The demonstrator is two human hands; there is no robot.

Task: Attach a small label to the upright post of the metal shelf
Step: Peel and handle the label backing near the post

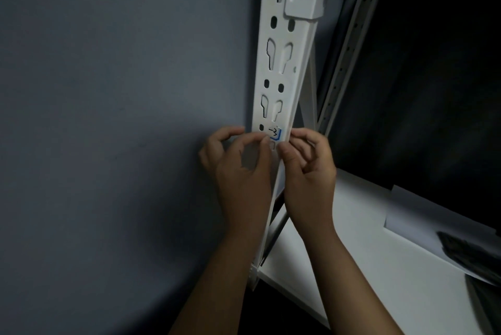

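Left hand (238,163) and right hand (309,161) sit close together at the white post (279,68) — fingertips of both curled onto a small label (275,134) on its front face. Label: white, blue border, dark handwritten marks, illegible. Grey wall (108,90) lies left; the white shelf (366,253) right carries paper sheets (423,215).

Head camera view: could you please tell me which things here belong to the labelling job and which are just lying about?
Part of the job:
- label, on the post face
- upright post
- left hand, fingertips at the label
- right hand, fingertips at the label's right edge

Lying about:
- white sheets on the shelf board
- dark object on them
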